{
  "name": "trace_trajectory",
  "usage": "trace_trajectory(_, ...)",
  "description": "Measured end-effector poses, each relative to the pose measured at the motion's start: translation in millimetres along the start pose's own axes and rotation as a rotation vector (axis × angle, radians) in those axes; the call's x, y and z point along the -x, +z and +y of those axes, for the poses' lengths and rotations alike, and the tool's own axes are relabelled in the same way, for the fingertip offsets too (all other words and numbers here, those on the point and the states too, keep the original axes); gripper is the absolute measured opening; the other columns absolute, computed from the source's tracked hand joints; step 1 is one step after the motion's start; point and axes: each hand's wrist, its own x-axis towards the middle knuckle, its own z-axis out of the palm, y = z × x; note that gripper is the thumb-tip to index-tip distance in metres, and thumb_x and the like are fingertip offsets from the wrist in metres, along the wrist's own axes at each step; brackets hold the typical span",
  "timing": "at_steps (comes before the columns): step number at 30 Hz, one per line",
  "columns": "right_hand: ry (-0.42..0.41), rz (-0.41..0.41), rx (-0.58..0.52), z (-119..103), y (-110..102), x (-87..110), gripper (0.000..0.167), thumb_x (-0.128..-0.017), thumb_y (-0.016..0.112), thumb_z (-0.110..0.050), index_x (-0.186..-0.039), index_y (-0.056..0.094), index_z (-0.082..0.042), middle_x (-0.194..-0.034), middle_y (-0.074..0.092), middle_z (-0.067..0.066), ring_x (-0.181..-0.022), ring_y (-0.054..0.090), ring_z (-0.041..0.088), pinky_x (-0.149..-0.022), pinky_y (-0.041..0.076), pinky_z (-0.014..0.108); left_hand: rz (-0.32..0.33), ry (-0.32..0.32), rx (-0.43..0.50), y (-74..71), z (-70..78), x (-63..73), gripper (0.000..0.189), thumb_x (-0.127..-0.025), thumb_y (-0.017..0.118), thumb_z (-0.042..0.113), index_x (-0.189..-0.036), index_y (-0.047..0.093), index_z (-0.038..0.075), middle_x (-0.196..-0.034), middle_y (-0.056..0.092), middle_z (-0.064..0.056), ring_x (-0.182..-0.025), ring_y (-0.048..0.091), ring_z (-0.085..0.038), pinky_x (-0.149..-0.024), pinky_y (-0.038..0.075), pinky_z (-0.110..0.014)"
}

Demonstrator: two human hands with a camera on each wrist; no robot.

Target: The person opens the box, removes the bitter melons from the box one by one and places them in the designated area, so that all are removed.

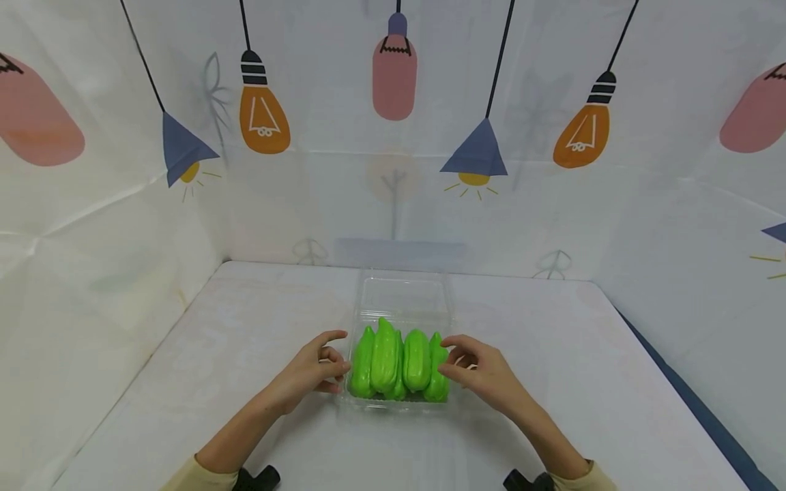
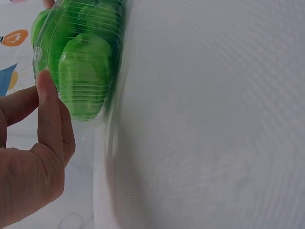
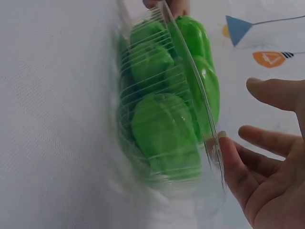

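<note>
Resting on the white bench [image 1: 252,300], a clear, ribbed plastic box [image 1: 399,406], its lid [image 1: 402,296] folded back, holds glossy, bright green, elongated vegetables [image 1: 385,356] side by side. The left hand [image 1: 312,370] meets the box's left rim and the right hand [image 1: 484,372] its right; both are half open, fingers loosely bent, touching the box but gripping nothing.
</note>
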Motion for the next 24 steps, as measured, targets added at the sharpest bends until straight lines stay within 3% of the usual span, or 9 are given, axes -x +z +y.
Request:
trace_trajectory(10, 0.03, -0.052, 0.04, -5.6, 10.3, -5.8, 0.055, -0.085, 0.078, -0.037, -0.131, 0.06, -0.013, -0.097, 0.068, 0.004, -0.079, 0.066, 0.012, -0.063, 0.054, 0.025, -0.003, 0.001, 0.005, 1.0, -0.3, -1.0, 0.072, -0.093, 0.07, 0.018, -0.153, 0.03, 0.009, -0.093, 0.056, -0.007, -0.08, 0.06, -0.017, -0.067, 0.06, -0.032)
trace_trajectory(18, 0.043, -0.085, 0.02, -9.8, 17.0, -12.7, 0.066, -0.082, 0.081, -0.04, -0.137, 0.055, -0.013, -0.104, 0.066, 0.012, -0.072, 0.065, 0.014, -0.06, 0.059, 0.034, -0.002, 0.002, 0.008, 0.9, -0.9, -1.4, 0.072, -0.093, 0.069, 0.018, -0.153, 0.03, 0.009, -0.092, 0.057, -0.006, -0.08, 0.06, -0.017, -0.068, 0.06, -0.032)
trace_trajectory(24, 0.073, -0.092, 0.093, -17.4, 22.0, -17.8, 0.077, -0.077, 0.083, -0.043, -0.142, 0.052, -0.016, -0.102, 0.064, 0.009, -0.064, 0.06, 0.015, -0.054, 0.052, 0.03, -0.007, 0.006, 0.015, 0.5, -1.5, -1.2, 0.072, -0.093, 0.069, 0.017, -0.153, 0.03, 0.008, -0.092, 0.056, -0.006, -0.079, 0.06, -0.017, -0.067, 0.06, -0.032)
